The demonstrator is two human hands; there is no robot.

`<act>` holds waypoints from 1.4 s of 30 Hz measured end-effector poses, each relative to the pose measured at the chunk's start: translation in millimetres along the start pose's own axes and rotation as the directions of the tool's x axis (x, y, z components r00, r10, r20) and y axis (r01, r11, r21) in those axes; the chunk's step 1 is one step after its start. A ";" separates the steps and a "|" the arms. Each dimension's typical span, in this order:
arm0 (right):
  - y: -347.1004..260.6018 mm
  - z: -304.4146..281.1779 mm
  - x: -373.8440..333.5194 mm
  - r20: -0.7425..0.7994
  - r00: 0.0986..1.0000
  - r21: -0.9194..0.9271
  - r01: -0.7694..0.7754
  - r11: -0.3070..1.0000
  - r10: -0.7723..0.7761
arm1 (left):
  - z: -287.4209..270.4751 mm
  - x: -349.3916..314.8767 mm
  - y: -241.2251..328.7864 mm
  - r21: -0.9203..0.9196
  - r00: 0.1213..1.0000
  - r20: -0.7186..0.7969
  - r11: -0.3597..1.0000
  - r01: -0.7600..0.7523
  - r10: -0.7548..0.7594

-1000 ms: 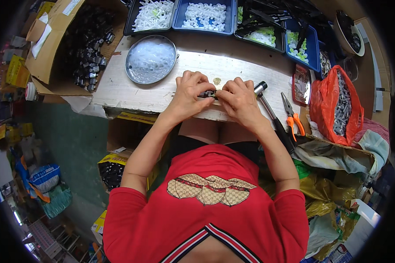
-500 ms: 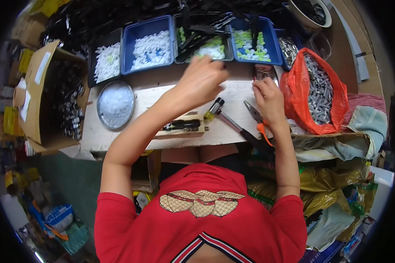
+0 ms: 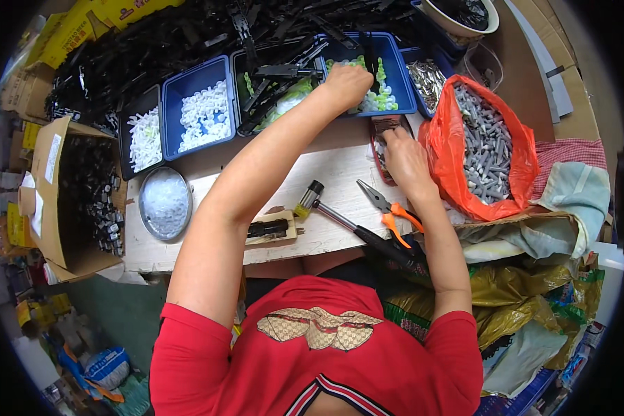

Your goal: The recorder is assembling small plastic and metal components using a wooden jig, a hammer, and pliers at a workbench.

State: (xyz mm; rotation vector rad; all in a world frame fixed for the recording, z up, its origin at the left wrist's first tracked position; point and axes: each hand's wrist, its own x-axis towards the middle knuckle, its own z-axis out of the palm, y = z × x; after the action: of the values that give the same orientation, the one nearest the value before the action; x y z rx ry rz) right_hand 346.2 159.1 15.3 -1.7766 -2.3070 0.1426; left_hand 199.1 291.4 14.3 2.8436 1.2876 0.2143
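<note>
My left hand (image 3: pixel 348 84) is over the right-hand blue tray (image 3: pixel 403 76), among small white and yellow-green plastic pieces (image 3: pixel 379 100). Its fingers curl downward, their tips hidden, so what they pinch does not show. At the front of that tray, my right hand (image 3: pixel 408 158) dips its fingers into a small red box (image 3: pixel 378 126), bent close together; anything between them is too small to make out. Orange-handled pliers (image 3: pixel 390 211) lie just left of my right forearm. Beside them rests a hammer (image 3: pixel 340 220) with a dark handle and a yellowish head end.
A wooden fixture (image 3: pixel 274 229) holding a black part sits near the front edge. Leftward are a round tin (image 3: pixel 165 204), a cardboard box (image 3: pixel 61 201) and a blue tray of white pieces (image 3: pixel 197 76). A red bag (image 3: pixel 440 163) of grey plugs stands right; black strips (image 3: pixel 145 52) heap behind.
My left hand has moved from above the table, in front of the trays, forward and right into the right-hand blue tray. My right hand stays at the small red box. The view has shifted.
</note>
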 end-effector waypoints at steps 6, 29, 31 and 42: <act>0.9 -3.9 -5.6 0.065 0.998 0.033 -0.016 0.999 0.014 | -15.0 -3.4 2.7 -0.077 0.996 -0.014 0.994 0.083 -0.084; -121.9 -36.2 -46.9 0.085 0.967 0.972 -0.027 0.235 -0.239 | -42.9 -265.8 60.5 -0.753 0.922 0.159 -0.647 -0.118 -0.353; -134.4 -30.2 -47.8 0.090 0.962 0.975 -0.033 0.219 -0.258 | -42.8 -280.0 61.9 -0.754 0.911 0.167 -0.645 -0.128 -0.376; -160.8 -28.7 -45.5 0.127 0.928 0.933 0.008 0.359 -0.350 | -43.5 -307.7 63.0 -0.802 0.870 0.176 -0.580 -0.145 -0.461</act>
State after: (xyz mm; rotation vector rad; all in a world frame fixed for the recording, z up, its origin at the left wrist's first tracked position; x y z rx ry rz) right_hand 212.6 71.5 71.9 -0.8793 -1.8320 1.4694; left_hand 39.9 17.5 25.0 0.6401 0.6276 1.1957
